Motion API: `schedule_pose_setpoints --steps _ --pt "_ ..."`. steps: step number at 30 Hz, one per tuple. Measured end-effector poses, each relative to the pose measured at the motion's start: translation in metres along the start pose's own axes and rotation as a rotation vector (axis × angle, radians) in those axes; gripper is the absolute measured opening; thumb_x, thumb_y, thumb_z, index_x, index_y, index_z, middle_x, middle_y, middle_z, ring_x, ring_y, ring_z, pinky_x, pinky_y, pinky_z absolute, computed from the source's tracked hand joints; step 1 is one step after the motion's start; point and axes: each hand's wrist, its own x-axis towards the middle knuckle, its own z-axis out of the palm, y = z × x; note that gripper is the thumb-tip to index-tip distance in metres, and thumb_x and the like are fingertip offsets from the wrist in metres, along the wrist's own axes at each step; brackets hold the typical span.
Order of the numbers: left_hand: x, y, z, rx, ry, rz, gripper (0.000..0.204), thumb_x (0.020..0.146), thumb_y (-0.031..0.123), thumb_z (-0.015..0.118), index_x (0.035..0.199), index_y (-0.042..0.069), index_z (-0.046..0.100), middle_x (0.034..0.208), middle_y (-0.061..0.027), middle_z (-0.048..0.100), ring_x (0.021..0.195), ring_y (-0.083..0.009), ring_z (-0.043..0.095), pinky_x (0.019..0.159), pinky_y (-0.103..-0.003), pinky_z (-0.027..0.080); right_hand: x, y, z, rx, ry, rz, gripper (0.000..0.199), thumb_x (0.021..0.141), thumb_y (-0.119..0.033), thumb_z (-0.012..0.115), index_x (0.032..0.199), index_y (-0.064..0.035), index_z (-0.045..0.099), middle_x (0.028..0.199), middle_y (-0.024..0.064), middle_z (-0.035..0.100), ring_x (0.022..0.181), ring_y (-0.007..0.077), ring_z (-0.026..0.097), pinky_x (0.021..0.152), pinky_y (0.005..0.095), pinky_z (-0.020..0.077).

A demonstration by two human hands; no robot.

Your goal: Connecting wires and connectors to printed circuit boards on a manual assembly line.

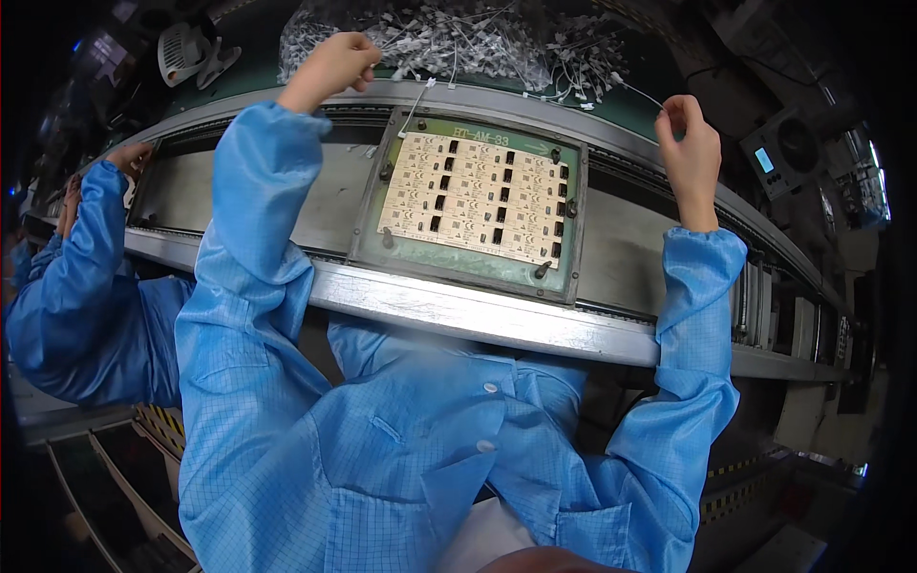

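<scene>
My left hand (334,69) is raised at the left end of a heap of white connector cables (449,43). Its fingers are closed; whatever they hold blends into the heap. Further right, my right hand (686,138) pinches the end of a thin white cable (638,92), which runs up toward the heap's right edge. Between and below my hands, a green fixture (458,263) carries a cream-coloured circuit board panel (468,196) with rows of small black parts. One white cable (415,107) runs from the panel's upper left corner over the rail.
The fixture rests on a conveyor line with a metal front rail (478,315). At the far left is a white fan (181,53). A co-worker's blue sleeve (81,277) and hand reach over the line at left. A device with a lit display (764,159) stands at right.
</scene>
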Motion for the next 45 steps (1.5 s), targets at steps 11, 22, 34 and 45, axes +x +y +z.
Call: schedule_pose_setpoints --steps 11,22,34,45 --pt "0.025 -0.045 0.030 0.439 0.176 0.282 0.068 0.085 0.051 0.075 0.131 0.003 0.058 0.122 -0.0249 0.065 0.113 -0.0405 0.063 0.096 -0.047 0.051 0.004 -0.001 -0.002 -0.001 -0.008 -0.025 0.015 0.093 -0.014 0.066 0.104 -0.0038 0.063 0.086 0.0121 0.072 0.081 0.0252 0.072 0.075 0.0348 0.0543" --pt "-0.060 -0.083 -0.053 0.356 -0.334 0.265 0.022 0.084 0.012 0.073 0.103 0.003 0.066 0.084 -0.0109 0.067 0.078 -0.0218 0.064 0.071 -0.035 0.051 0.010 -0.001 -0.006 0.069 -0.027 0.015 0.013 0.095 -0.014 0.067 0.104 -0.0048 0.064 0.085 0.0107 0.072 0.079 0.0197 0.071 0.073 0.0317 0.0529" --pt "-0.058 -0.125 0.040 0.801 -0.420 0.478 0.027 0.081 0.020 0.070 0.103 0.005 0.068 0.095 -0.0178 0.073 0.090 -0.0395 0.071 0.078 -0.050 0.058 0.002 0.002 -0.002 0.024 -0.072 0.026 0.012 0.096 -0.012 0.065 0.104 -0.0025 0.062 0.087 0.0113 0.072 0.081 0.0226 0.071 0.075 0.0326 0.0524" --pt "-0.017 -0.021 -0.025 -0.046 -0.019 0.301 0.024 0.099 0.022 0.053 0.113 0.003 0.055 0.087 -0.0110 0.066 0.081 -0.0192 0.064 0.075 -0.033 0.053 0.002 0.007 0.001 -0.001 -0.083 0.014 0.012 0.094 -0.010 0.065 0.103 -0.0027 0.061 0.085 0.0128 0.069 0.079 0.0257 0.069 0.075 0.0352 0.0528"
